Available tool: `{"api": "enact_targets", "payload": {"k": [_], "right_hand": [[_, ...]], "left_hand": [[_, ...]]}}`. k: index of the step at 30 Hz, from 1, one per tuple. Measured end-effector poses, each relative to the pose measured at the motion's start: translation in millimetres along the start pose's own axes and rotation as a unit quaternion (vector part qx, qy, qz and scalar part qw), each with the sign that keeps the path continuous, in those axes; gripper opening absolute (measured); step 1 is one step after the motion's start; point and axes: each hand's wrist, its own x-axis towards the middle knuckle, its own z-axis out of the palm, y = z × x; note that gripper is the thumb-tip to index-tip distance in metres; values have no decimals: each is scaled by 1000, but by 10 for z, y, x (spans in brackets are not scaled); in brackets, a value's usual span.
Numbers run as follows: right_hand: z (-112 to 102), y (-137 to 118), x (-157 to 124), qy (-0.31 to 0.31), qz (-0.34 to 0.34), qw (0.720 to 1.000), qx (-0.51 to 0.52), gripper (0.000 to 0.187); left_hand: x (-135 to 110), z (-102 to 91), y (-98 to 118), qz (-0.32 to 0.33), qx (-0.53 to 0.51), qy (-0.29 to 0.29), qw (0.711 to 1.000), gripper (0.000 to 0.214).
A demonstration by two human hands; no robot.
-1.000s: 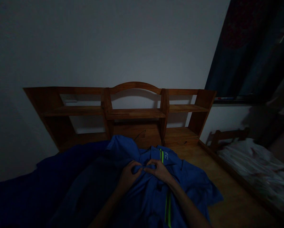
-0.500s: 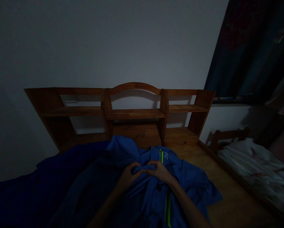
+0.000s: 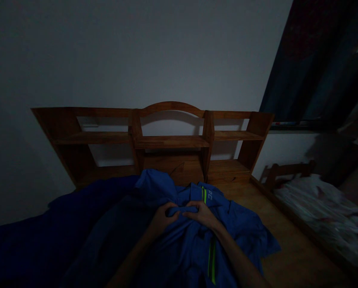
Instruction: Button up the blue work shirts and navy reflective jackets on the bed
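Note:
A blue jacket [image 3: 241, 224] with yellow-green stripes and pale letters lies spread and rumpled in front of me. My left hand [image 3: 164, 218] grips a fold of its cloth near the middle, thumb and fingers curled round it. Close by on the right, my right hand [image 3: 201, 214] pinches the same fold just below the letters. A short stretch of cloth shows between the two hands. The thumbs are a little apart. Any button or fastener under the fingers is too dark to make out.
A wooden shelf headboard [image 3: 173, 142] stands against the wall behind the jacket. Darker blue cloth [image 3: 62, 224] is heaped at the left. Wooden boards [image 3: 281, 240] show on the right, with a raised edge, and white plastic bags [image 3: 319, 208] lie beyond it. A dark curtain [image 3: 305, 68] hangs upper right.
My thumbs have moved slightly apart, with more of the fold showing between them. Both hands stay on the jacket, which lies almost as before. The view has shifted a little.

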Motion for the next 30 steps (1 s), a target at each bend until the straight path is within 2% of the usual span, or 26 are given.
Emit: {"api": "enact_targets", "payload": {"k": [7,15,20,30], "right_hand": [[17,5,10,2,16,1000,20,27],[33,-158,18,25,-50,998,8,36],[57,-203,-9,35,-34,999,-10,30],[92,-124,15,76,-66,994,-37,20]], "left_hand": [[-2,-11,-48,21,3,-2,1000,20],[-5,-39,58,23,-11,5,1000,24],[-11,-102,108,29,-29,-11,999,29],[-4,-109,33,21,-11,-23,999,31]]}}
